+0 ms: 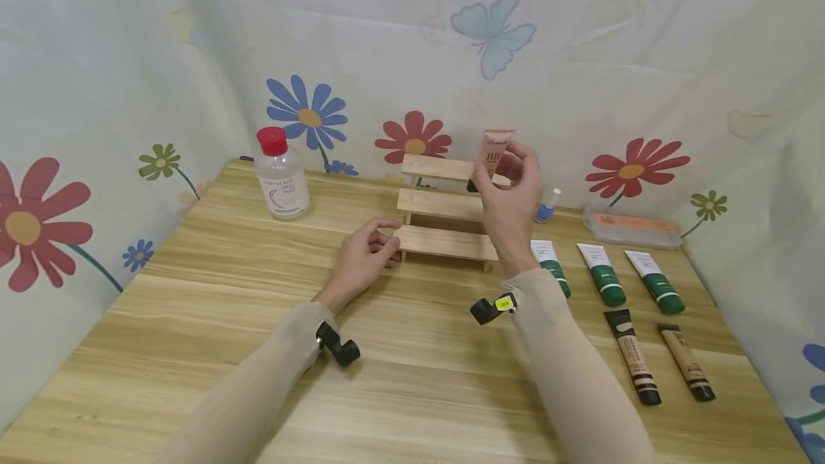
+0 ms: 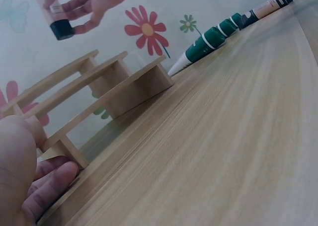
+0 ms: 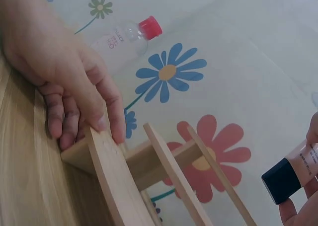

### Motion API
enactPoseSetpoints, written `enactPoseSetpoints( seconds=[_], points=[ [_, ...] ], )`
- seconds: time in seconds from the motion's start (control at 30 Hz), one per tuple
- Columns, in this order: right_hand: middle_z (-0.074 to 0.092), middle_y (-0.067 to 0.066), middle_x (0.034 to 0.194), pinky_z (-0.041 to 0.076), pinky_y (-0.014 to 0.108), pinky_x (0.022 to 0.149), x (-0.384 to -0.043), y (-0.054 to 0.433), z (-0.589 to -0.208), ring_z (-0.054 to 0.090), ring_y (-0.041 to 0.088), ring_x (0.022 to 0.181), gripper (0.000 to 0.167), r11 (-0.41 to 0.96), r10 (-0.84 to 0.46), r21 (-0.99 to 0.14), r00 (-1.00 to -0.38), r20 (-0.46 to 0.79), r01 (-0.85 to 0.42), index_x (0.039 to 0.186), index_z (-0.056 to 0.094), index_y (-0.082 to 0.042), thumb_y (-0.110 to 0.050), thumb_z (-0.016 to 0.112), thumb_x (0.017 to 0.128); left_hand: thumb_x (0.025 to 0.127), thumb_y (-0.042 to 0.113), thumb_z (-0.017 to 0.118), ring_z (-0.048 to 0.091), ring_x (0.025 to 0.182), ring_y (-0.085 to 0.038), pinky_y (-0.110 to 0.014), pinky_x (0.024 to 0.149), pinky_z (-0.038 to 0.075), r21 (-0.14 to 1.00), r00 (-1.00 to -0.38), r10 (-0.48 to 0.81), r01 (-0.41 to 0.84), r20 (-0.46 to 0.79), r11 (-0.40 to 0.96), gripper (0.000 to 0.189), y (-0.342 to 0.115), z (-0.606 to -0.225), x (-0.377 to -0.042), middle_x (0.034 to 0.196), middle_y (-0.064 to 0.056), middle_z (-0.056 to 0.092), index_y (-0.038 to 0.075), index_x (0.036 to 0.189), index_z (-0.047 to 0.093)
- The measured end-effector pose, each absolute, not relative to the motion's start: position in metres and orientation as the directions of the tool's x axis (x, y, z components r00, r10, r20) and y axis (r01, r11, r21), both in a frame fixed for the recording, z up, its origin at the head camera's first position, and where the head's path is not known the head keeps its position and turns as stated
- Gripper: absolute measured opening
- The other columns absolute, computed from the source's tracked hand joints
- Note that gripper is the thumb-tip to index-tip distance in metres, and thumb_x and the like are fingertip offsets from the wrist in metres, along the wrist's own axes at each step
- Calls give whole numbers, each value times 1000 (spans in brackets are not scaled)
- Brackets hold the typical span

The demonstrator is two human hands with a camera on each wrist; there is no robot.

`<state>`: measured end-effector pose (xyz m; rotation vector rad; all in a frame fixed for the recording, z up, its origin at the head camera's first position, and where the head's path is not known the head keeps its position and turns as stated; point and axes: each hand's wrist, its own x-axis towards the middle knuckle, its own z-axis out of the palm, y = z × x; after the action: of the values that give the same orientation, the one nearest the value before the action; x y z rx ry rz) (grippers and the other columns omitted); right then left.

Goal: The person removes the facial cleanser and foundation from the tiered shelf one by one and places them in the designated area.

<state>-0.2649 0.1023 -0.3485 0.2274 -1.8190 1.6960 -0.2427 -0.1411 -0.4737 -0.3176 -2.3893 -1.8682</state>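
A three-tier wooden display rack (image 1: 445, 242) stands on the table against the back curtain. My left hand (image 1: 366, 256) pinches the left end of its lowest step, thumb and index finger at the board's edge in the right wrist view. Above the rack's right end, my right hand (image 1: 515, 192) holds a pink BB cream tube (image 1: 495, 152) with its black cap downward. That black cap (image 2: 62, 29) shows clear of the rack's top board in the left wrist view. The rack's upper right end is partly hidden behind my right hand.
A clear bottle with a red cap (image 1: 283, 177) stands at the back left. Right of the rack are a small blue nail polish bottle (image 1: 545, 210), a clear plastic case (image 1: 634, 228), several green-and-white tubes (image 1: 603, 278) and two beige tubes with black ends (image 1: 634, 360).
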Motion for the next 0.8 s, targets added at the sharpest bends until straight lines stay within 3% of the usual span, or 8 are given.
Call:
enactPoseSetpoints(
  seconds=[0.43, 0.67, 0.8],
  points=[
    [63, 4, 122, 57, 22, 84, -237, 140, -352, 62, 20, 113, 47, 175, 411, -880, -779, 474, -443, 147, 62, -3, -5, 78, 103, 112, 12, 69, 81, 86, -28, -34, 74, 72, 951, -975, 102, 214, 196, 221, 28, -141, -472, -241, 102, -15, 81, 15, 140, 70],
    [64, -2, 123, 58, 22, 84, -237, 163, -370, 63, 16, 114, 48, 167, 466, -901, -773, 430, -401, 146, 66, -12, -12, 83, 101, 112, 13, 69, 81, 87, -28, -34, 75, 72, 953, -977, 101, 207, 189, 220, 28, -141, -471, -240, 102, -15, 81, 15, 140, 70],
    [66, 0, 121, 59, 22, 87, -233, 173, -376, 65, 17, 111, 47, 186, 475, -888, -752, 456, -421, 144, 68, -10, -13, 84, 100, 112, 12, 69, 81, 87, -28, -34, 75, 72, 955, -977, 101, 204, 186, 213, 29, -140, -470, -239, 104, -16, 81, 13, 140, 70]
  ],
)
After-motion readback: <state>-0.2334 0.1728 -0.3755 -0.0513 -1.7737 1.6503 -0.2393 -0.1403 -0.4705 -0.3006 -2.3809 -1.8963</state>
